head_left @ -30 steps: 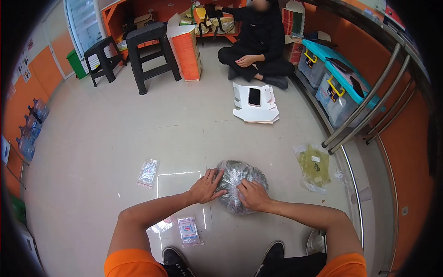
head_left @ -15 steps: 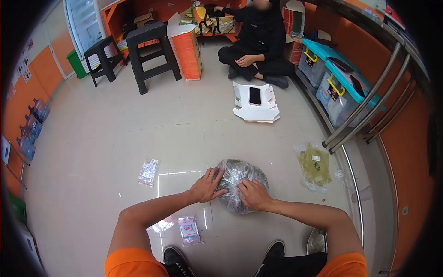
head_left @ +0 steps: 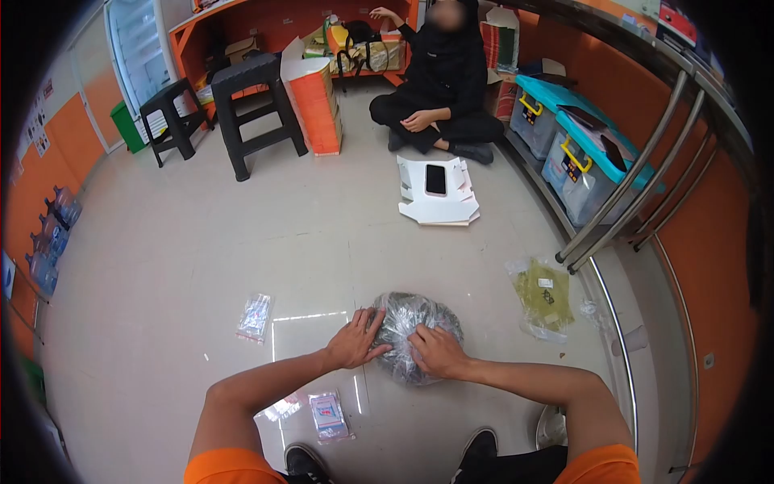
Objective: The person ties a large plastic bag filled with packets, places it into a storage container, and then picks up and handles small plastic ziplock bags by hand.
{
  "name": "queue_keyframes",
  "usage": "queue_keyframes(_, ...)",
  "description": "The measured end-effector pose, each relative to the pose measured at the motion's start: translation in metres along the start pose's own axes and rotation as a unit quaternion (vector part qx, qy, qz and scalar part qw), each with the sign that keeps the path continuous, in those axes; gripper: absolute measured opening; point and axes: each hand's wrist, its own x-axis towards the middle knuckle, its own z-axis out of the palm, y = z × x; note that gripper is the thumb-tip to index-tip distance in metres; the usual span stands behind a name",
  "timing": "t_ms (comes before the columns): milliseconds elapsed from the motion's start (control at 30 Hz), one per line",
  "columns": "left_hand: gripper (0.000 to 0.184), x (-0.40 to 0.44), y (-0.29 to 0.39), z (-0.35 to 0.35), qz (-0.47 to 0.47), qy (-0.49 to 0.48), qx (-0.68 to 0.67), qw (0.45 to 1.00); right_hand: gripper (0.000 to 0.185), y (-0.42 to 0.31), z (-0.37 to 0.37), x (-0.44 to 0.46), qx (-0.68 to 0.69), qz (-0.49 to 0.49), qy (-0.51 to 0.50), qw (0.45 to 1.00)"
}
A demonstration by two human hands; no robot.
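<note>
A round bundle (head_left: 403, 316) wrapped in shiny clear plastic, with something dark inside, sits on the floor in front of me. My left hand (head_left: 352, 341) lies against its left side, fingers spread over the plastic. On the upper right part of the bundle, my right hand (head_left: 440, 352) is closed, with curled fingers gripping the plastic wrap. A pack of clear plastic bags (head_left: 328, 416) is on the floor near my left shoe, and a second pack (head_left: 255, 316) lies farther off to the left.
A yellowish plastic packet (head_left: 543, 297) lies to the right. Ahead, a person (head_left: 439, 89) sits cross-legged behind flattened white cardboard (head_left: 439, 211) bearing a phone (head_left: 435, 180). Black stools (head_left: 251, 77) stand at the back left. A metal rack with lidded boxes (head_left: 592, 189) lines the right.
My view has tipped up slightly, so everything appears lower. Both hands stay on the bundle with little change. The seated person's raised hand has come away from the bag behind them.
</note>
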Motion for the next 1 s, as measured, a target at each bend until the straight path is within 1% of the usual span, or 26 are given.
queue_keyframes(500,0.086,-0.0006,0.0006,0.0005,0.003,0.016,0.002,1.000,0.022,0.0029,0.0040,-0.0009,-0.001,-0.011,0.006,1.000)
queue_keyframes(600,0.086,-0.0022,0.0001,0.0037,0.010,0.031,-0.003,0.999,0.025,0.0023,0.0053,-0.0004,-0.011,-0.017,0.035,0.999)
queue_keyframes(667,0.085,-0.0014,-0.0019,0.0060,0.022,0.047,-0.021,0.998,0.022,-0.0022,0.0013,-0.0028,-0.003,-0.004,0.010,1.000)
queue_keyframes(767,0.090,-0.0010,-0.0026,0.0062,0.012,0.021,-0.024,0.999,0.020,0.0000,0.0025,-0.0029,-0.009,-0.007,0.010,1.000)
queue_keyframes(800,0.090,-0.0012,-0.0027,0.0070,0.019,0.034,-0.020,0.999,0.019,0.0006,0.0037,-0.0025,-0.010,-0.010,0.014,1.000)
queue_keyframes(900,0.090,-0.0007,-0.0006,0.0037,0.016,0.018,0.001,1.000,0.024,-0.0047,-0.0019,-0.0009,-0.040,0.005,0.011,0.999)
queue_keyframes(933,0.089,-0.0003,-0.0013,0.0043,0.009,0.014,-0.021,1.000,0.022,-0.0055,-0.0005,-0.0022,-0.027,0.001,0.014,1.000)
queue_keyframes(1000,0.089,-0.0009,-0.0018,0.0061,0.017,0.024,-0.013,0.999,0.017,-0.0016,0.0020,-0.0018,0.002,-0.004,0.017,1.000)
